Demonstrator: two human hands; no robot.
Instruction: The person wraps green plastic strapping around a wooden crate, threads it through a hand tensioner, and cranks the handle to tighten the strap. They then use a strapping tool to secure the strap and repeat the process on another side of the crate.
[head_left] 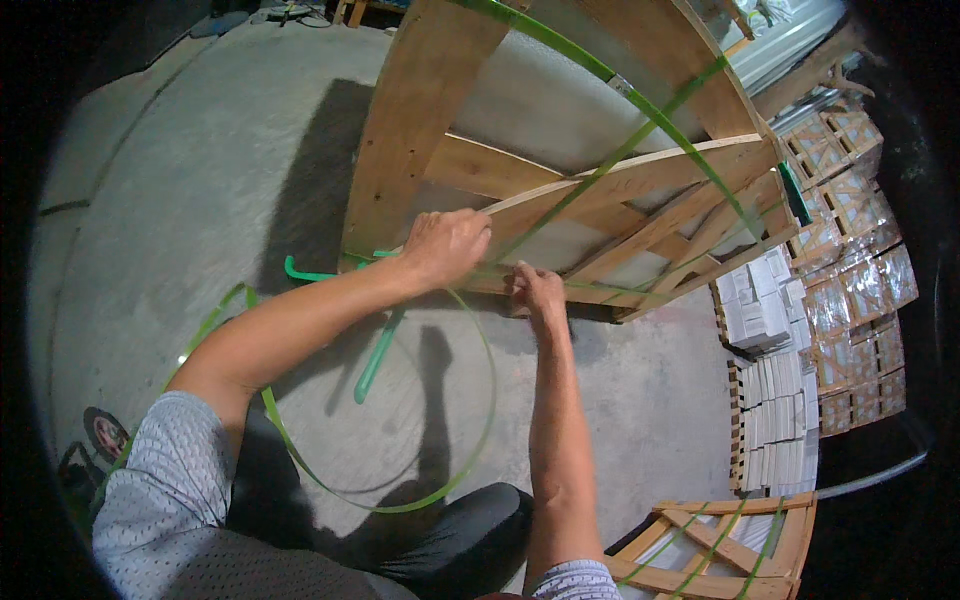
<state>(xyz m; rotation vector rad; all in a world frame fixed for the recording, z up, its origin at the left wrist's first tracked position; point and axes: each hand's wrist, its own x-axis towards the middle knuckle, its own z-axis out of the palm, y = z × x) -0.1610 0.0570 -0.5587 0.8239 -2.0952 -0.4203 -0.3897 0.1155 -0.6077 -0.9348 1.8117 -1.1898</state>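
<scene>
- My left hand closed over a green strap at the lower rail of a wooden crate that stood tilted on the concrete floor; the fingers were curled tight, gripping the strap where it met the wood.
- My right hand pressed against the same rail just beside the left, fingertips pinched narrow on what looked like the strap's end; whether it truly held the strap, I could not tell.
- The strap ran up from my hands across the crate's face to its upper edge, crossing a second green strap near the top.
- A long slack loop of the same strapping lay on the floor between my knees and the crate, so I judged the band wrapped but not yet drawn taut or sealed.
- A green tool lay on the floor inside that loop, untouched.
- Counted: two hands, two straps crossing the crate, one loose loop, one tool.
- A second crate, already bound with green straps, sat at the lower right corner of the view.
- Stacks of wrapped boxes and white packs stood along the right side.
</scene>
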